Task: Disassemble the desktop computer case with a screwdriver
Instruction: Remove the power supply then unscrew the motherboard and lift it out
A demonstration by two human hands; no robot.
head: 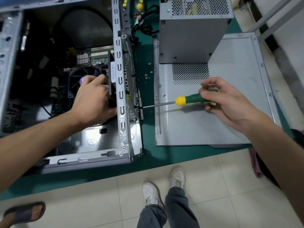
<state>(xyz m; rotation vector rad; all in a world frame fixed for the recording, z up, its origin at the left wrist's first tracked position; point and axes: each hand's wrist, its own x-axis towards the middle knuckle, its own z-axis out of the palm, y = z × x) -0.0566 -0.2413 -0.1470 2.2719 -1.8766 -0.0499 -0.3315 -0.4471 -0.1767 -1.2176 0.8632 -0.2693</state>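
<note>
Gripping one screwdriver [185, 100], right hand [225, 99] fingers curl round its handle, tip against the one open case [121, 89]; left hand [94, 97] fingers grasp one black fan [112, 89] inside.

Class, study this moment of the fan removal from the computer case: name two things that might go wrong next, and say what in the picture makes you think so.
1. The rear fan might drop onto the motherboard once freed; only the left hand holds it.
2. The screwdriver meets the case at a slant, so its tip may slip off the screw.
3. Loose screws lie on the green mat and may roll away.
</note>
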